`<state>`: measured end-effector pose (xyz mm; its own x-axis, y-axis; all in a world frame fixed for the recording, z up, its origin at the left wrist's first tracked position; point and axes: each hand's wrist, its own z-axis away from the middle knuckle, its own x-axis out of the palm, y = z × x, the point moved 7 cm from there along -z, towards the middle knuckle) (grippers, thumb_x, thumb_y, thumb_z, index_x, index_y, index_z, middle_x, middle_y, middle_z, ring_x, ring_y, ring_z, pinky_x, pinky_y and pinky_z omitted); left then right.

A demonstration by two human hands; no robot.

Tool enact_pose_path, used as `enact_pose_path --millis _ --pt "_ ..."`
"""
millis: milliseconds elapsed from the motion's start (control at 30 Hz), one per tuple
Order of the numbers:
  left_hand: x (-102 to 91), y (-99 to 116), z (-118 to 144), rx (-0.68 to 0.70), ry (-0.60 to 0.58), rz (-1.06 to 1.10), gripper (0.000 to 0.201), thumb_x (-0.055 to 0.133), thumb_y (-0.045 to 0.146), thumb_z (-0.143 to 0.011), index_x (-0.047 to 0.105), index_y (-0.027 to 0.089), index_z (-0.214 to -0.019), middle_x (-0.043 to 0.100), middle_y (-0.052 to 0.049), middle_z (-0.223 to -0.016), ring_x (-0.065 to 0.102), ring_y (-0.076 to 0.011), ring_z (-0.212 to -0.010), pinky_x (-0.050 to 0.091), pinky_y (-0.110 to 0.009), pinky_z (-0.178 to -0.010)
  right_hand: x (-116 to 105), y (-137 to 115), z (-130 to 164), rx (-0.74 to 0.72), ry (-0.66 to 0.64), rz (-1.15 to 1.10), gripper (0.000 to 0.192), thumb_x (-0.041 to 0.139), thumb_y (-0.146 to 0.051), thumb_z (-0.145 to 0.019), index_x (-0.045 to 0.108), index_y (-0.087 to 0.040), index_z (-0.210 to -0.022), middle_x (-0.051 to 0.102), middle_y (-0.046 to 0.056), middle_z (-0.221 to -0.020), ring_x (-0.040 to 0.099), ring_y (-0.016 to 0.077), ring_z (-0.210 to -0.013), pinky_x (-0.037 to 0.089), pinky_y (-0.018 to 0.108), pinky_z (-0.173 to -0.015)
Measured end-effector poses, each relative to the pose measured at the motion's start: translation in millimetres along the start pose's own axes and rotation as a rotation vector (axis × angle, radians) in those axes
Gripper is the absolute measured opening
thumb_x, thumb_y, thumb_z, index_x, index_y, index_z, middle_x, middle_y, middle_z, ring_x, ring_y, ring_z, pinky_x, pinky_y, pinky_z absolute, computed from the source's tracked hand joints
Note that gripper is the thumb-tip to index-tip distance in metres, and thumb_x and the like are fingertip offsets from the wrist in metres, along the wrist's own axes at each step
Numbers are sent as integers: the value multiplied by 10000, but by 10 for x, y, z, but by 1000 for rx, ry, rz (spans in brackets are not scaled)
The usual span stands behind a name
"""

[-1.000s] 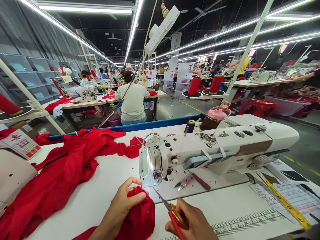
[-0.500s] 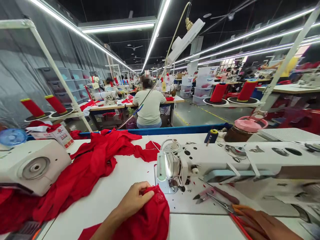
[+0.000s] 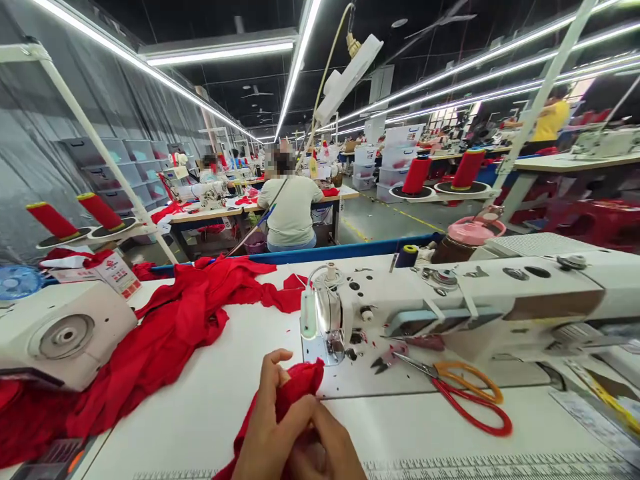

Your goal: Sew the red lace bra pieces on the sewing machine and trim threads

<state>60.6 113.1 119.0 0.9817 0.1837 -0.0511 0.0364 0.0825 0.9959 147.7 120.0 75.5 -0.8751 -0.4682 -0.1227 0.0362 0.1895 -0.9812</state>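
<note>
So the scissors [image 3: 440, 381] were in the right hand [image 3: 334, 437] half a second ago, and now they're lying by the sewing machine [image 3: 480, 293], blades next to the pink snips, which I read as cutting being paused so both hands can work the fabric. The left hand [image 3: 270, 423] is closed on the red cloth [image 3: 300, 383], index finger crooked up, and the right has come in against it; its fingertips are hidden, so can't tell if it's gripping too. The cloth's in front of the needle end, over the white tabletop [image 3: 400, 427], bunched into a soft crumpled fold with a pointy tip poking up, rest trailing below the hands
</note>
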Motion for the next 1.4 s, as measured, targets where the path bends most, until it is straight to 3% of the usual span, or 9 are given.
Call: enact_pose_path --millis 267,433,600,833,967,1067,1133,1233,1400 --pt "-278 -29 116 -44 64 -6 386 649 328 -750 514 283 -1110 459 45 -787 485 -156 -690 395 -242 -634 -371 -83 127 69 -7 -224 366 531 -536 -966 528 -211 -799 587 17 -803 538 173 -779 436 296 -748" --pt "-26 -301 115 -152 -6 302 442 691 578 -803 491 268 -1047 547 25 -836 500 -140 -651 405 -246 -600 -126 49 215 152 -52 -250 374 702 -540 -820 544 -215 -914 584 2 -833 536 156 -731 452 283 -696" --pt "-42 -438 75 -66 14 351 516 647 601 -795 518 274 -1173 442 32 -816 460 -148 -665 393 -255 -610 -57 58 277 109 -10 -135 295 720 -326 -744 443 -226 -734 486 -32 -778 448 134 -697 373 252 -632" --pt "-299 -409 211 88 -65 -118 365 581 294 -841 568 302 -1206 552 -11 -963 544 -219 -930 423 -322 -885 -454 -152 342 155 57 -638 281 688 -458 -836 570 -203 -852 539 3 -809 476 150 -718 416 276 -691" --pt "-198 -475 156 317 -62 -563 490 605 238 -834 550 298 -1317 563 -88 -1295 482 -319 -1230 348 -469 -1056 -559 -141 336 235 53 -662 325 726 -464 -809 511 -220 -816 495 -39 -712 400 108 -601 358 221 -588" --pt "-95 -533 44 393 -109 -733 265 562 199 -837 638 269 -1081 610 -86 -1209 524 -324 -1153 375 -488 -993 -670 -101 371 280 58 -670 354 742 -461 -793 482 -224 -823 470 -57 -667 349 91 -559 305 205 -547" --pt "-107 -512 2 363 -174 -686 97 501 218 -883 593 245 -903 630 -66 -1077 561 -282 -1029 409 -437 -921 -844 -113 414 291 73 -616 364 729 -481 -812 474 -223 -832 455 -62 -645 326 84 -539 266 202 -519" --pt "-338 -360 19 193 -249 -451 213 423 395 -973 486 240 -842 532 5 -799 506 -191 -746 420 -308 -709 -1236 -278 443 276 20 -363 390 702 -551 -824 503 -219 -864 441 -66 -636 315 81 -525 227 203 -490" --pt "-911 100 4 6 -371 -368 376 507 605 -935 485 242 -843 399 55 -725 362 -126 -623 327 -211 -549 -1689 -684 240 228 -293 507 155 700 -329 -820 652 -225 -924 524 -38 -701 478 133 -646 351 224 -571"
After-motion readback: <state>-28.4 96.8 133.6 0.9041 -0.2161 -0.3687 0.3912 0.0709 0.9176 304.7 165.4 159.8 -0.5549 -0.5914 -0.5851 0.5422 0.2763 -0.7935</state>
